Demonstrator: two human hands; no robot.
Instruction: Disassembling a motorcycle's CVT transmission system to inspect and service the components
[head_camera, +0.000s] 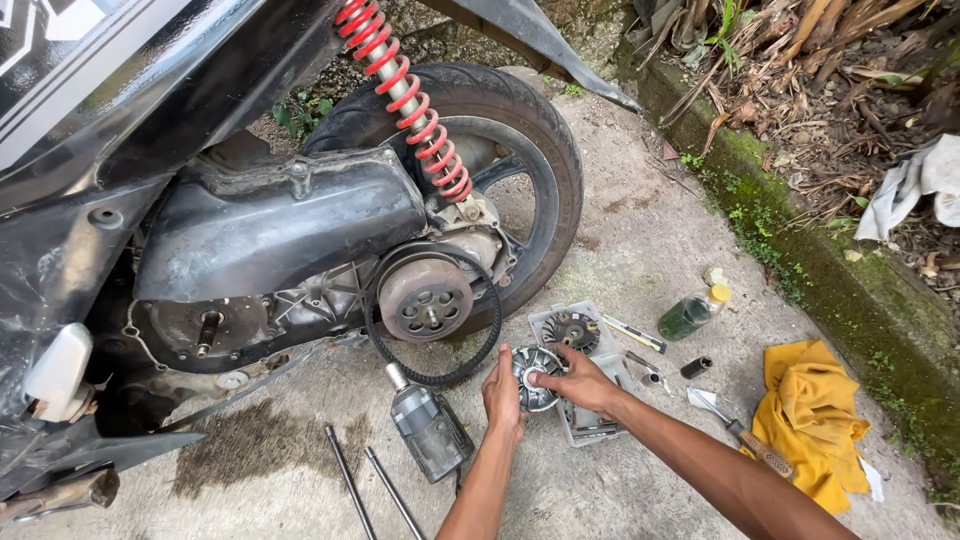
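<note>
Head view: my left hand (502, 392) and right hand (580, 382) grip a metal pulley (535, 375) on the concrete beside the drive belt (440, 375), probably heavy, stiff, greasy, best held by its rim.

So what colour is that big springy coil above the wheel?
The spring is bright red, coiled around a silvery rod. It shows clearly in the head view.

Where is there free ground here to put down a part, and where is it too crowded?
Bare concrete lies between the rear tyre and the mossy kerb, and at the bottom between the power tool and the tray. It is crowded around both hands on the metal pulley, and from the green bottle to the yellow cloth.
</note>
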